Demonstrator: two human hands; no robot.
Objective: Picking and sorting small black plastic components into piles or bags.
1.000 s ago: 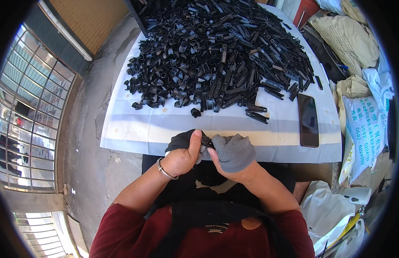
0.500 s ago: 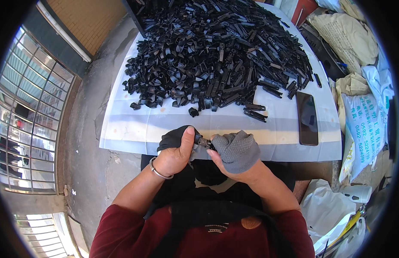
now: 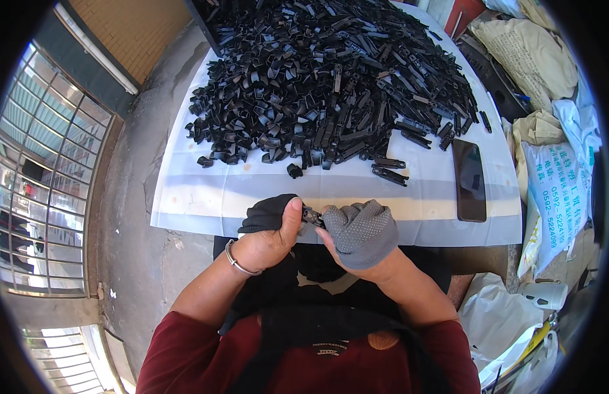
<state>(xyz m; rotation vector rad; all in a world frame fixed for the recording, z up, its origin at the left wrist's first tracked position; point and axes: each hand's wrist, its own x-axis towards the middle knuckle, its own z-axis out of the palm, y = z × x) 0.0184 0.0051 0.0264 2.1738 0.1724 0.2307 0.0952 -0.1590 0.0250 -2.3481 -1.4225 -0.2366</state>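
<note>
Fingers of both hands are closing on a small black part [image 3: 311, 215], which is sitting between the hands, just above the near edge of the white-covered table [image 3: 186, 203]. The left hand [image 3: 268, 224] is pinching one end with its bare thumb laid along it, black cloth covering the curled fingers; the right hand [image 3: 362, 230] is gripping the other end, its fingers folding together inside a grey dotted glove [image 3: 365, 223]. Beyond them, a broad heap [image 3: 265, 85] of black pieces is covering the far table, short curved ones massing on the left and long slim ones on the right. One short curved piece [image 3: 294, 171] and two slim pieces [image 3: 390, 169] are lying near its front, and a dark phone [image 3: 470, 180] is resting towards the right edge.

Along the right side, containers are crowding together: a beige woven sack [image 3: 524, 56] is slumping at the top, a white sack with blue print [image 3: 550, 197] is leaning below it, and a white plastic bag [image 3: 498, 315] is sagging beside a white tub [image 3: 544, 297] (whatever they are holding is hidden from this angle).
</note>
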